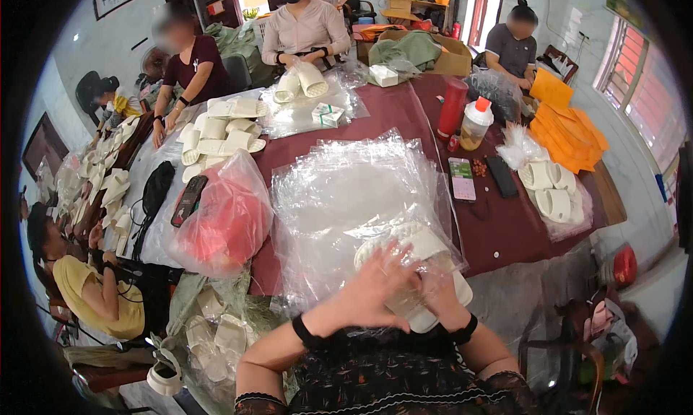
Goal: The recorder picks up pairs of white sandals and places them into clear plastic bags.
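Observation:
Close in front of me, a pair of cream slippers lies in and under clear plastic at the table's near edge. Over its left part my left hand is stretched out with fingers apart, slightly blurred. My right hand is closed around the right side of the slippers and their plastic; some of its fingertips are hidden behind the left hand. Beneath and beyond both hands spreads a stack of clear plastic bags. Dark bands circle both wrists.
Left of the stack sit a pink-red plastic bag and a pile of cream slippers. To the right are a phone, a bottle, a red tumbler and bagged slippers. Several people work around the table.

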Tool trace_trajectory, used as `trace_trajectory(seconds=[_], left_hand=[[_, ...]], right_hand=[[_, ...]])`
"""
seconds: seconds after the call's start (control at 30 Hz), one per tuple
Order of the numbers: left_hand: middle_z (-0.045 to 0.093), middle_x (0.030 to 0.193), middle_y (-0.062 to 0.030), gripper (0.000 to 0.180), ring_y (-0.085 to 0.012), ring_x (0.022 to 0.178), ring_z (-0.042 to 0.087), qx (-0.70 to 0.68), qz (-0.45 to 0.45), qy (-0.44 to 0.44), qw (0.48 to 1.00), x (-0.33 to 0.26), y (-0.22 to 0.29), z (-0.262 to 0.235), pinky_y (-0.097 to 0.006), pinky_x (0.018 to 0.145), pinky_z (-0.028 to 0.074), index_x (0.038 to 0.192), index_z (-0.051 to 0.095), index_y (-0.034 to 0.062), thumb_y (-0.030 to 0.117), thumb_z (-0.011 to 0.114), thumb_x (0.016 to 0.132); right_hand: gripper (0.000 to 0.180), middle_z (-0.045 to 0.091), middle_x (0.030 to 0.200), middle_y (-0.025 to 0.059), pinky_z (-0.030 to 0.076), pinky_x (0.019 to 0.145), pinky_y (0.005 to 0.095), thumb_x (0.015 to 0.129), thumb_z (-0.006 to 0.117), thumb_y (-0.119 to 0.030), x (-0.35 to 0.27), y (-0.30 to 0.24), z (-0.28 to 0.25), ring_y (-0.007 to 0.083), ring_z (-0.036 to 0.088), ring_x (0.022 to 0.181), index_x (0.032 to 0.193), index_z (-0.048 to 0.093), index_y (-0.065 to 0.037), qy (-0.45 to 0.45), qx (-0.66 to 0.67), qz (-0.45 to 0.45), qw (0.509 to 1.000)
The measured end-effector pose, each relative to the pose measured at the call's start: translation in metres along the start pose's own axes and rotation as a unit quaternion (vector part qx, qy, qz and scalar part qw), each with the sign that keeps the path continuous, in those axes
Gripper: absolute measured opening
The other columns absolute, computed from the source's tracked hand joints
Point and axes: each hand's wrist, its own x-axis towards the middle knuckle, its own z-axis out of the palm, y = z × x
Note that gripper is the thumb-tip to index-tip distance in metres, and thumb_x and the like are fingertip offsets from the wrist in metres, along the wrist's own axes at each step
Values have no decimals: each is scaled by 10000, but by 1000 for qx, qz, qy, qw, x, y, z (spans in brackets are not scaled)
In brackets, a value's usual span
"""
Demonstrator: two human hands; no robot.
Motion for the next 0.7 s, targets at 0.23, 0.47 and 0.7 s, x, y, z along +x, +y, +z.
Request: trace_trajectory(seconds=[0.23,0.47,0.7], left_hand=[[324,1560,-142,612,-338,1468,243,9,37,-72,997,6,6,10,-521,1200,153,1474,378,39,135,564,898],[256,1595,-139,571,-327,1488,193,-200,118,-120,965,27,30,-20,-500,1212,112,1499,344,46,131,426,940],[368,1541,-143,583,-353,1446,292,-118,124,-118,978,9,27,-49,-480,1201,190,1442,453,53,138,488,866]], right_hand=[[499,641,1076,140,494,845,433,789,725,-195,-18,38,41,326,622,1018,1226,546,-31,-89,169,170,967],[301,639,849,163,510,703,439,915,607,-338,70,4,69,348,633,820,933,649,-40,-67,-116,131,982],[383,684,1017,199,519,830,454,975,513,-341,124,-40,106,346,659,977,1102,674,-16,-44,-138,161,976]])
